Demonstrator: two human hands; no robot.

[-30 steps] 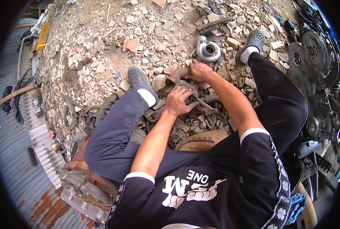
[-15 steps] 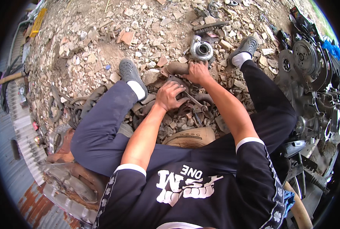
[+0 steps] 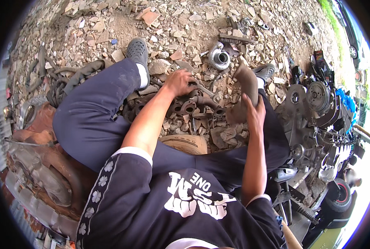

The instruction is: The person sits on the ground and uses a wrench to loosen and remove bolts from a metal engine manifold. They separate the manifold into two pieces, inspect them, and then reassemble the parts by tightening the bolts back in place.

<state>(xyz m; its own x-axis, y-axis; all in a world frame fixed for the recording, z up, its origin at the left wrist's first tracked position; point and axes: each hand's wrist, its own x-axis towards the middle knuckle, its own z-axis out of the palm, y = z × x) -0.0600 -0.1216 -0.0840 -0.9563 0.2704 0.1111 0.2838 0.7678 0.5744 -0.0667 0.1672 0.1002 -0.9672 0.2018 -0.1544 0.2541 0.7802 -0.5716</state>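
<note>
Rusty cast manifold (image 3: 193, 106), ports facing up, lay on rubble just below the left hand (image 3: 178, 82). Silver wrench (image 3: 205, 91) lay beside its fingers. Brown curved pipe (image 3: 245, 85) stood tilted, gripped in the right hand (image 3: 254, 116).

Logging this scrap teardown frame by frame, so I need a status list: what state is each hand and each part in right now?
Left hand: closed on the wrench, palm down.
Wrench: lying across the manifold, held.
Exhaust manifold: rusty, flat on the rubble between the legs.
Right hand: grip closed on the pipe.
Rusty elbow pipe: lifted off the ground, upright.
Turbocharger: on the rubble, untouched, opening facing the camera.
</note>
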